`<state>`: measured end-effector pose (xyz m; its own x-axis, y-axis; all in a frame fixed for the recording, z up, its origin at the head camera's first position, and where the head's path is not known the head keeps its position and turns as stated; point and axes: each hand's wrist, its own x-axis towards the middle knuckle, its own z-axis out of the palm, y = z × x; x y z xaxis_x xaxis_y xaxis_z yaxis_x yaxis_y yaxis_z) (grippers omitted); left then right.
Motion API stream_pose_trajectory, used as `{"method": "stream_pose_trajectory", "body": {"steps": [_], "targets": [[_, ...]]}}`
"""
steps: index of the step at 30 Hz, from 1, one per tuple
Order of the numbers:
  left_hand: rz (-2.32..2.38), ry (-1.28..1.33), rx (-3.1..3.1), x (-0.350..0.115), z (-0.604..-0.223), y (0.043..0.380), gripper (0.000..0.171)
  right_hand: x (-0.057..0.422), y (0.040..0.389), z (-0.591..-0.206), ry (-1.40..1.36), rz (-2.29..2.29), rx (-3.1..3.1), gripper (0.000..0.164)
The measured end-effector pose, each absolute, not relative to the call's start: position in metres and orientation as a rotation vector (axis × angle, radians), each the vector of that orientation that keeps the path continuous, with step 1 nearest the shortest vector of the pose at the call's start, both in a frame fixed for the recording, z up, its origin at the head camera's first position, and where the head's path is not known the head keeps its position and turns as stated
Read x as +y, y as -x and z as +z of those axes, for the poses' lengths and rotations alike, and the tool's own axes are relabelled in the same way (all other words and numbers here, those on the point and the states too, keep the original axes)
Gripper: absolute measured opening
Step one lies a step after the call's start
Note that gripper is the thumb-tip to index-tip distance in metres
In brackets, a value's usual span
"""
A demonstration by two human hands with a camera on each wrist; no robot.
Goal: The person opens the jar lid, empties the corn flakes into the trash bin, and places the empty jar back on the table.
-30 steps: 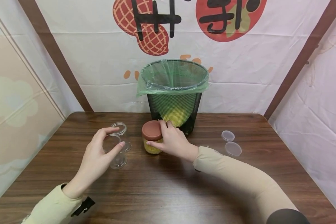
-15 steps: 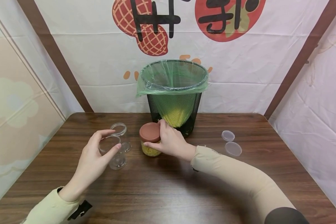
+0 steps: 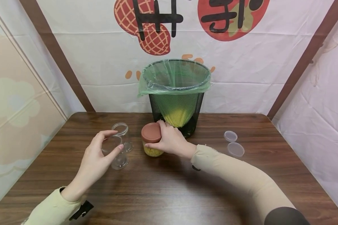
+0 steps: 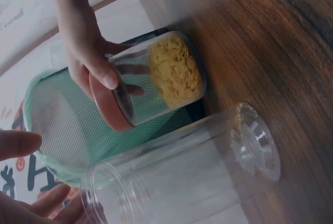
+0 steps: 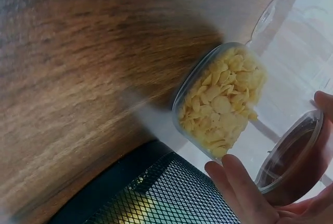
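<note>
My right hand (image 3: 173, 139) grips the lidded food jar (image 3: 153, 151), thumb in front and fingers round its far side near the brownish-red lid (image 3: 151, 132). Yellow flakes (image 5: 221, 102) fill the lower part of the jar, which stands upright on the table just in front of the bin. My left hand (image 3: 94, 159) is spread around the mouth of a clear, lidless jar (image 4: 182, 169). In the left wrist view one fingertip stands apart from its rim; contact by the others is unclear. Another clear, open jar (image 3: 121, 127) stands right behind it.
A black mesh bin (image 3: 153, 106) with a green liner stands at the table's back, something yellow inside. Two clear round lids (image 3: 236, 149) lie on the right of the wooden table (image 3: 163, 193). Printed fabric (image 3: 107, 62) hangs behind the bin.
The flake-filled jar has shifted slightly left and nearer to me, with my right hand on it. My left hand has moved a little left and stays around the clear jar's mouth.
</note>
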<state>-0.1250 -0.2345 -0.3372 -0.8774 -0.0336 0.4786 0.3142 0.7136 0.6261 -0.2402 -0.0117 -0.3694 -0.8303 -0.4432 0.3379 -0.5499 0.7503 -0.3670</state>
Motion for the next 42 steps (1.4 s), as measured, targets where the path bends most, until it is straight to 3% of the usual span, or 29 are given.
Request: {"method": "stream_pose_trajectory", "body": {"steps": [12, 33, 42], "targets": [[-1.029, 0.275, -2.449, -0.227, -0.335, 0.131, 0.044, 0.012, 0.226, -0.357, -0.794, 0.926, -2.613, 0.085], [-1.061, 0.441, -2.499, -0.188, -0.331, 0.147, 0.061, 0.064, 0.205, -0.31, -0.788, 1.068, -2.453, 0.078], [-1.039, 0.577, -2.533, -0.16, -0.327, 0.157, 0.089, 0.077, 0.197, -0.301, -0.735, 1.112, -2.46, 0.077]]}}
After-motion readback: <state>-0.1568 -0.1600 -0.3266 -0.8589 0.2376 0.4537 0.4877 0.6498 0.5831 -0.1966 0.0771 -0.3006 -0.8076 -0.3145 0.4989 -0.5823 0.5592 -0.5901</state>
